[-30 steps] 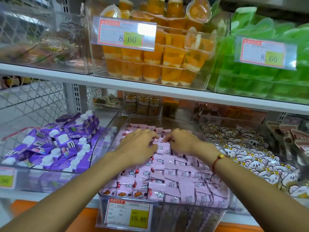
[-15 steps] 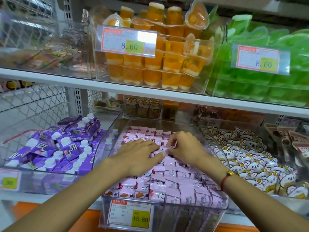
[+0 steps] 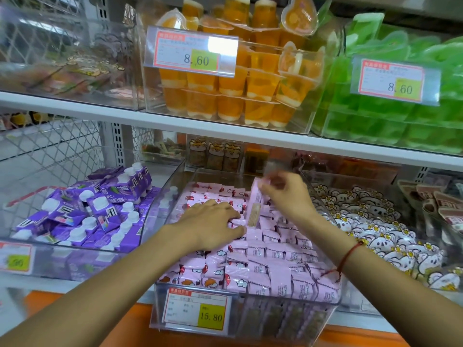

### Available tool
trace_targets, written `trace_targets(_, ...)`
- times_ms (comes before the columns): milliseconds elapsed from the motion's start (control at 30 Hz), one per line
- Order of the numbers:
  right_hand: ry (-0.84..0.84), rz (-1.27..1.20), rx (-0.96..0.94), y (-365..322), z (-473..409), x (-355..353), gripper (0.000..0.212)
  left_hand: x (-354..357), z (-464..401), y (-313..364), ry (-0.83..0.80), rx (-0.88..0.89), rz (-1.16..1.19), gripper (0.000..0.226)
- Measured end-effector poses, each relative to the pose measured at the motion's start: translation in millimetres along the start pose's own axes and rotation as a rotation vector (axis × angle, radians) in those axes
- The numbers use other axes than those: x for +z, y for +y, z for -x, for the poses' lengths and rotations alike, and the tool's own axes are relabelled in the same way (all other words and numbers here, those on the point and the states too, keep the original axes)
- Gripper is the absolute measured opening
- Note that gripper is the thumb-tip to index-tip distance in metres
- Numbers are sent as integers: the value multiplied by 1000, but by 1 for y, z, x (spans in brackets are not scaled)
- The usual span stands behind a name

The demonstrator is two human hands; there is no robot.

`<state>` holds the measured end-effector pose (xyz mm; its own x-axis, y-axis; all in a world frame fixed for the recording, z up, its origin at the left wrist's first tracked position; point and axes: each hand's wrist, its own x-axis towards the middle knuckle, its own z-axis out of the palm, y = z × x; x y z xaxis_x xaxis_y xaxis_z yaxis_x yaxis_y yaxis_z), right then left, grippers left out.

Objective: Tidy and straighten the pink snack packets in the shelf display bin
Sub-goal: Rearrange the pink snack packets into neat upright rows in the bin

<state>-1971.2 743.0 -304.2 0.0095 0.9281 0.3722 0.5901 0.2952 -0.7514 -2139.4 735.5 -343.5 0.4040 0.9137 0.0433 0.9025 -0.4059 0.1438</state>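
A person is tidying a clear display bin [image 3: 160, 309] of pink snack packets [image 3: 260, 269] on a shop shelf, purple cartons [image 3: 100, 211] lying in the neighbouring bin well off to the left. The left hand [image 3: 210, 226] is lying flat on the rows in the middle of the bin, its fingers [image 3: 225, 209] straight and pressing down on the packets beneath them, gripping nothing. Just to the right of those fingertips, 1 lifted packet [image 3: 254, 206] is standing on end, its long axis running near vertical with a slight lean, lower end touching or nearly touching the rows, top end pointing up toward the back of the bin. The right hand [image 3: 288, 196] is pinching that packet by its upper end, fingers [image 3: 269, 190] curled around it; motion blur is hiding exactly how they lie. The right hand is therefore the nearer one and the only one holding it. The packets around it are lying flat or on edge in rows running front to back, so the raised packet looks crosswise to its neighbours and probably needs laying down into the gap just beside the left fingertips. White flower-print packets [image 3: 375, 234] are filling the bin to the right of the right hand.
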Motion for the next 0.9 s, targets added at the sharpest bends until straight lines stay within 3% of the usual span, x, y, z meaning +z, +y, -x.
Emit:
trace_targets(100,226,-255,55,-9,5,0,3,0,2,1,70,-28,99,55)
trace_targets(233,464,-481,157,-7,20,-1,9,-12,4,9,367,-98,462,55)
trace_targets(333,409,-719,265,-10,26,-4,12,-18,9,14,400,67,611,64)
trace_targets(433,311,-862,337,-14,30,-7,9,-19,12,15,519,215,583,42)
trace_targets(500,246,-886,379,-14,32,-11,7,-22,9,9,533,191,667,31)
trace_targets(600,240,-742,349,-12,34,-15,12,-33,6,0,330,-85,1065,18)
trace_targets(700,274,-527,263,-11,35,-14,12,-34,5,0,127,-246,1346,25)
trace_targets(800,289,-281,47,-11,37,-10,13,-34,7,6,83,-263,1371,24)
trace_targets(900,203,26,-265,-11,41,-7,31,-34,7,9,136,-260,1207,19)
